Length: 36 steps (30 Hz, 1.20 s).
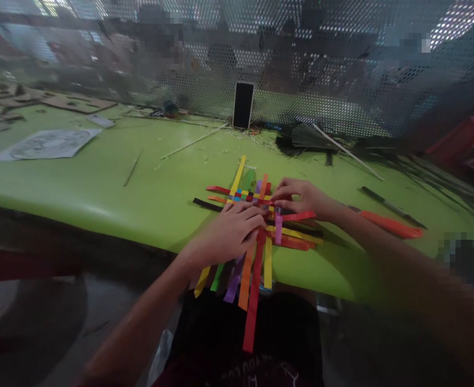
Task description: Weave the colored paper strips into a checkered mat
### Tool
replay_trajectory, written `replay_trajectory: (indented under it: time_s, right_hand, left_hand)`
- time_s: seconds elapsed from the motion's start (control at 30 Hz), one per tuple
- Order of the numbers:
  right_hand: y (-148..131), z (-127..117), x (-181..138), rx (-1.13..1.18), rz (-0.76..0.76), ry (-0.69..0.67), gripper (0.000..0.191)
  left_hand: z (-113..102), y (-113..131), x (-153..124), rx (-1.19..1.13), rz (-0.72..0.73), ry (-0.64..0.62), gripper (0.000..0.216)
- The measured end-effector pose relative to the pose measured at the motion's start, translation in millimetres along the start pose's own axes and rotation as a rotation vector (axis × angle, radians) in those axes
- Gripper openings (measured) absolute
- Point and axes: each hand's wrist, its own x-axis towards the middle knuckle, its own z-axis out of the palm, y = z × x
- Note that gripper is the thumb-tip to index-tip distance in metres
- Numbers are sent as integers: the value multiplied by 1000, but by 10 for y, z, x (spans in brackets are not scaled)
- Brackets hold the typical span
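Observation:
A mat of woven coloured strips (pixel 294 235) lies near the table's front edge, its yellow, green, purple, orange and red ends hanging over it. My left hand (pixel 237 228) rests on top of the weave, fingers close together and fingertips bent down onto the strips; its thumb is mostly hidden. At the weave's far right, my right hand (pixel 297 196) has thumb and fingers pinched at a red strip (pixel 266 202). A short purple strip (pixel 278 230) stands out on the right side. Much of the weave's middle is covered by my left hand.
An orange-handled cutter (pixel 392 224) and a dark stick (pixel 392 206) lie right of my right hand. A phone (pixel 243 105) leans upright against the perforated metal screen (pixel 205 91). Dark strips (pixel 307 137) lie at the back right, a paper sheet (pixel 45 144) at the left.

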Motion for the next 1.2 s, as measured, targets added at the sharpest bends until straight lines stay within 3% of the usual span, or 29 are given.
replay_trajectory:
  time_s: [0.13, 0.33, 0.63, 0.9, 1.2]
  right_hand:
    - [24, 35, -19, 26, 89, 24, 17]
    - [138, 171, -9, -45, -51, 37, 20]
    - [154, 128, -17, 109, -11, 38, 19]
    - [139, 302, -5, 62, -22, 158, 22]
    - [112, 26, -5, 64, 7, 43, 22]
  left_hand:
    - [-10, 4, 2, 5, 5, 3, 22]
    - [-15, 9, 6, -4, 2, -8, 21]
    - [4, -9, 0, -11, 3, -3, 23]
    - [-4, -23, -3, -75, -1, 5, 24]
    - [-56, -148, 10, -256, -56, 82, 21]
